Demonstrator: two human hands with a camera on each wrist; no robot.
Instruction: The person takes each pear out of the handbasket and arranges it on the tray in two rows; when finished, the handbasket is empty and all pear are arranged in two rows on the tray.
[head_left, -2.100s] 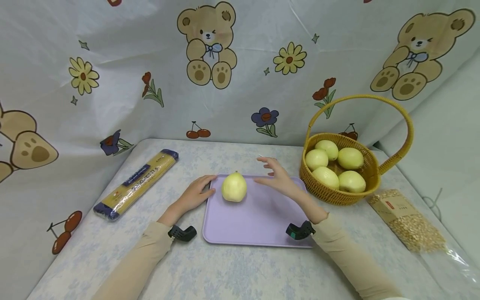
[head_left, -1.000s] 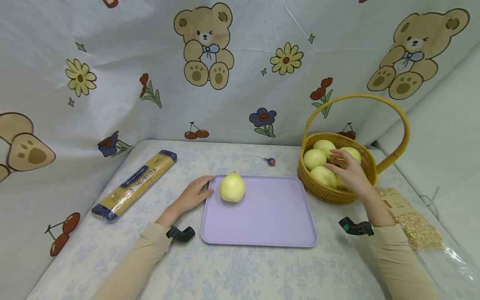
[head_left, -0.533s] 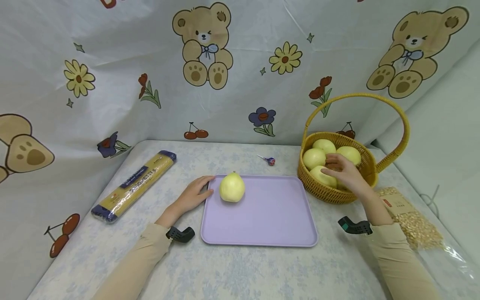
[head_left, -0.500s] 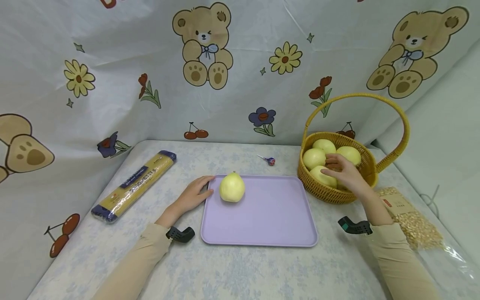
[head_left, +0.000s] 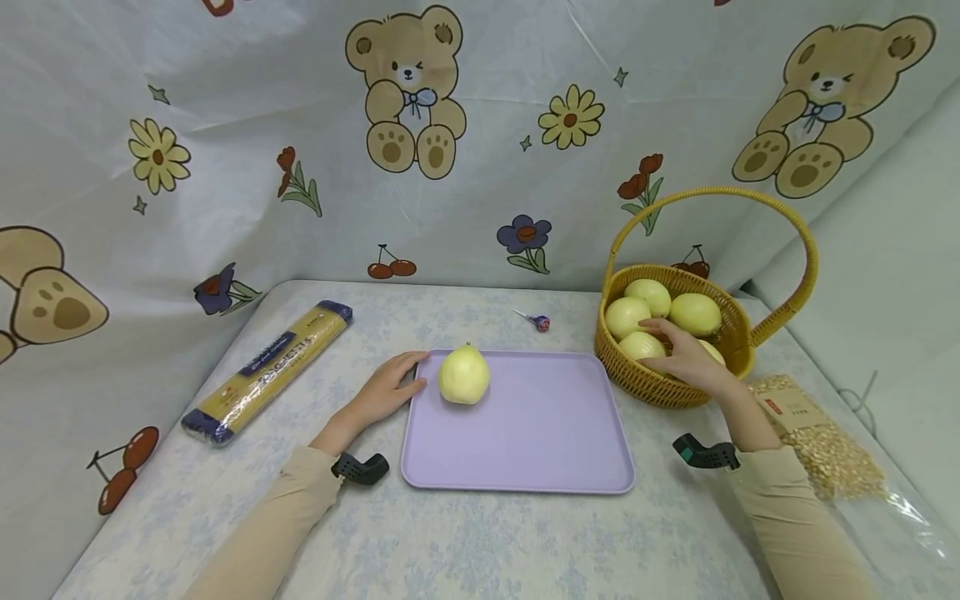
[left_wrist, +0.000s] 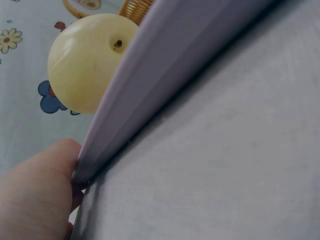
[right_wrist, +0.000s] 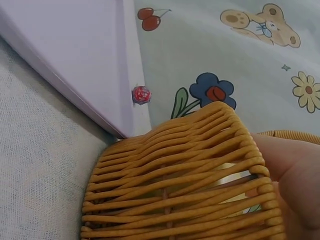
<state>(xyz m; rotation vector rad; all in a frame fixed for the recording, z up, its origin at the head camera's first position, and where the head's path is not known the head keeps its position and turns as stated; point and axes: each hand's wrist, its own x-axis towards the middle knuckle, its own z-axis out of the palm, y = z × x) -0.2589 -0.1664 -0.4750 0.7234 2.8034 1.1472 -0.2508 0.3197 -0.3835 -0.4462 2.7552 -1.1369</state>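
My left hand (head_left: 386, 387) holds the upper left corner of a lilac tray (head_left: 525, 450); in the left wrist view its thumb (left_wrist: 65, 152) lies at the rim, with fingers partly hidden behind. On that tray, near the hand, a pale yellow-green pear (head_left: 464, 375) stands stem up. My right hand (head_left: 686, 358) reaches into a wicker basket (head_left: 637, 385), its thumb and fingers around the front left pear (head_left: 640, 345). Several similar pears, such as the rear one (head_left: 694, 314), lie around it. The basket wall mostly hides this grip in the right wrist view.
A long spaghetti pack (head_left: 270, 372) lies at the left of the table. Behind the tray is a lollipop (head_left: 540, 322). The basket's tall handle (head_left: 806, 250) arches over its right side, and a bag of grains (head_left: 817, 442) lies right of the basket, beside my right forearm.
My right hand has moved from above the tray to the basket, then lowered towards its front and closed around a pear. The left hand stays at the tray corner.
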